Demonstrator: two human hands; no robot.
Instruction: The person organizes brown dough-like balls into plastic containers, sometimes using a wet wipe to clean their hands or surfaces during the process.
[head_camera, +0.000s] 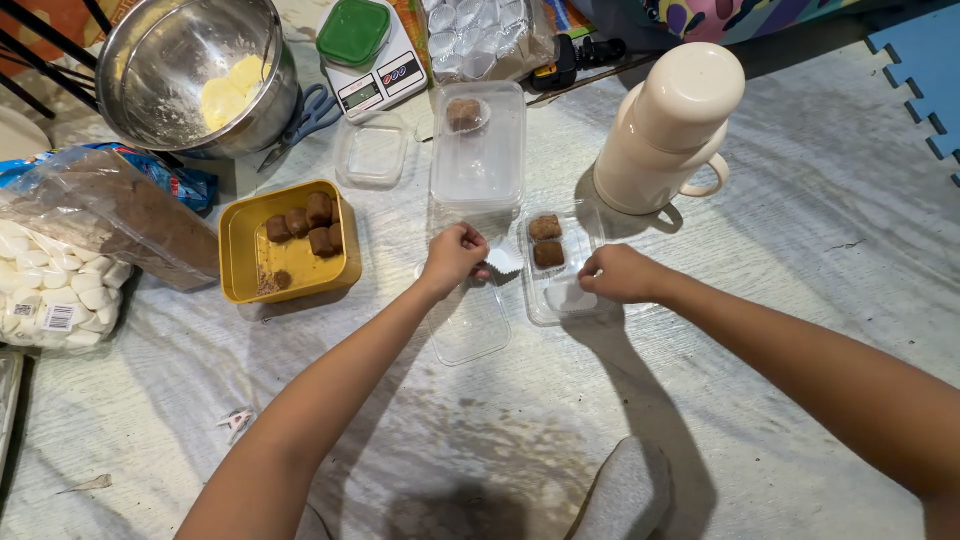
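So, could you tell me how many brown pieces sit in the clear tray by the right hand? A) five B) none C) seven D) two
D: the clear tray by the right hand holds two brown pieces, one behind the other, at its far end.

Both bare forearms reach forward from the lower edge of the view and draw toward each other near the middle. The left hand (455, 256) is curled into a loose fist, knuckles up, fingertips pinched together at its right side. The right hand (618, 273) is also curled, back of the hand up, fingers tucked down and under. The two hands sit near each other but apart, at about the same height. The left arm runs up from bottom left, the right from the right edge
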